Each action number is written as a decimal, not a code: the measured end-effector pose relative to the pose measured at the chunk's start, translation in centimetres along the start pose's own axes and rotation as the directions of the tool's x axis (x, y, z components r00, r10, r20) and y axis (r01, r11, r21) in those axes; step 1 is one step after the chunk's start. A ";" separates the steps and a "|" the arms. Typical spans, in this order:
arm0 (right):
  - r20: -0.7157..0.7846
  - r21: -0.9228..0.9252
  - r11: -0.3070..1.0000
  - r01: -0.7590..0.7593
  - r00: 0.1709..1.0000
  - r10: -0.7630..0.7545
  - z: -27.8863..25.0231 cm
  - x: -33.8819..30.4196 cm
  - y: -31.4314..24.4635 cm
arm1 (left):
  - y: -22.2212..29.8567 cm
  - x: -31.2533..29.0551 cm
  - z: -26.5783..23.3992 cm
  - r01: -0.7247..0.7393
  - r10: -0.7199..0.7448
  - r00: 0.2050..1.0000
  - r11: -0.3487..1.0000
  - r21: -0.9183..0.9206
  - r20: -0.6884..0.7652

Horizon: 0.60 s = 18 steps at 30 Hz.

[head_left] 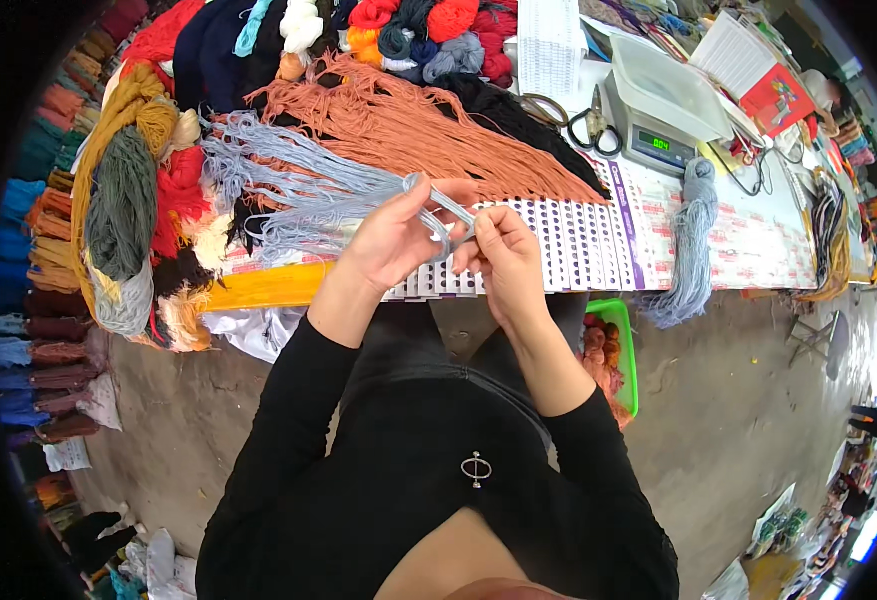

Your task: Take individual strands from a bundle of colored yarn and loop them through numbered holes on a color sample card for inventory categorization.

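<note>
Above the front edge of the table, my left hand (pixel 383 238) holds strands of light blue yarn (pixel 450 206), which loop round its thumb and curled fingers. The thumb and fingers of my right hand (pixel 503 250) pinch the same yarn just to the right. Left of my hands spreads a bunch of loose light blue yarn strands (pixel 298 175) on the table. Long salmon-orange strands (pixel 388 120) lie behind it, with black strands (pixel 528 120) beyond. Under my hands is a white card sheet with rows of dark dots (pixel 583 240).
A digital scale (pixel 653 146) bears a clear plastic tub (pixel 663 85); black-handled scissors (pixel 595 130) lie beside it. One grey-blue yarn hank (pixel 695 225) hangs over the front edge. Coloured skeins (pixel 123 200) crowd the left end. A green basket (pixel 626 350) stands below the table.
</note>
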State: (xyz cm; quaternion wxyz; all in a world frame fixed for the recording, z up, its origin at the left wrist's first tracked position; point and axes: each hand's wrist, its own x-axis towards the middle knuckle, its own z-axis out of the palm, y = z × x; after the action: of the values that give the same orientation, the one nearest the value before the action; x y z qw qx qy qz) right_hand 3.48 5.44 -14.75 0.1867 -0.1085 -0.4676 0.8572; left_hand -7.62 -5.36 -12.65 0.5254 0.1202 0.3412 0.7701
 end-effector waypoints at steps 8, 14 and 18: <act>-0.037 -0.025 0.998 0.066 0.997 -0.067 0.2 -0.9 0.2 | 0.7 -0.5 0.7 -0.179 0.203 0.976 0.954 0.240 -0.078; -0.023 -0.078 0.994 0.082 0.996 -0.084 0.3 -1.3 -0.2 | 0.8 -0.8 0.8 -0.160 0.185 0.980 0.952 0.262 -0.074; -0.027 -0.100 0.989 0.108 0.993 -0.112 0.6 -1.5 -0.1 | 1.0 -1.0 1.0 -0.149 0.174 0.982 0.957 0.250 -0.080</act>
State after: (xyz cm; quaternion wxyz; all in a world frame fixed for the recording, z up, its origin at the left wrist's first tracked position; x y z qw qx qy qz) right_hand 4.65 4.36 -14.30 0.2356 -0.1054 -0.5116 0.8195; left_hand -7.39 -6.03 -11.12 0.4241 0.1719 0.4478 0.7681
